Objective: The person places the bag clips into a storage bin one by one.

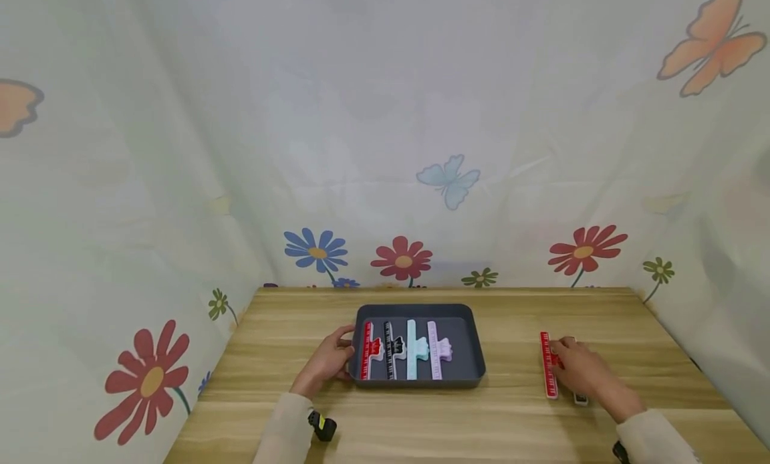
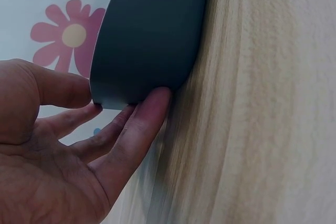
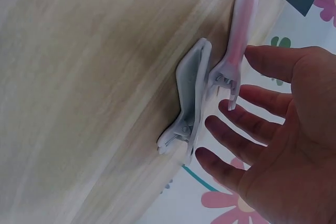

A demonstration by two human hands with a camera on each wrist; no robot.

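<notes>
In the head view, my left hand (image 1: 327, 358) is at the left side of a dark grey tray (image 1: 419, 384). Its thumb and fingertips touch the tray wall (image 2: 152, 35) in the left wrist view. Four bar-shaped clips lie upright side by side in the tray: red (image 1: 365, 357), black (image 1: 388, 347), light blue (image 1: 412, 350) and lilac (image 1: 432, 350). My right hand (image 1: 582, 367) is over a red clip (image 1: 548, 364) on the table, partly covering it and a black clip (image 1: 580, 400). The right thumb and fingertips are against the red clip (image 3: 240, 30), fingers spread.
The clips lie on a wooden table (image 1: 511, 417) right of the tray. Printed fabric walls with flowers and butterflies (image 1: 451, 180) stand behind and beside the table. A small black device (image 1: 323, 426) sits at the left wrist.
</notes>
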